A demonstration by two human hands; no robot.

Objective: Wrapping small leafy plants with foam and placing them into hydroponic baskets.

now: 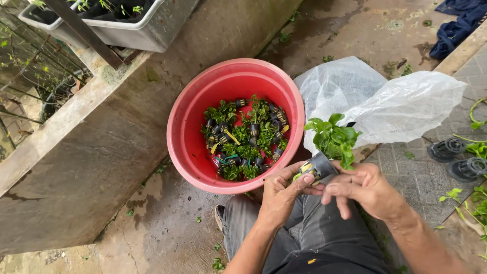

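Both hands hold one small black pot [318,166] with a leafy green plant [335,138] in it, just over the person's lap. The left hand [279,195] grips its bottom; the right hand [366,188] pinches its side. A red tub [188,147] of more little pots sits on the wet floor in front, beside a white plastic bag [401,109].

Red basin [185,137], white plastic bag [406,106], blue cloth [459,23].

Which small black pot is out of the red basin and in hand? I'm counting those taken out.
The small black pot with the leafy plant, gripped by both hands; the others lie in the red basin.
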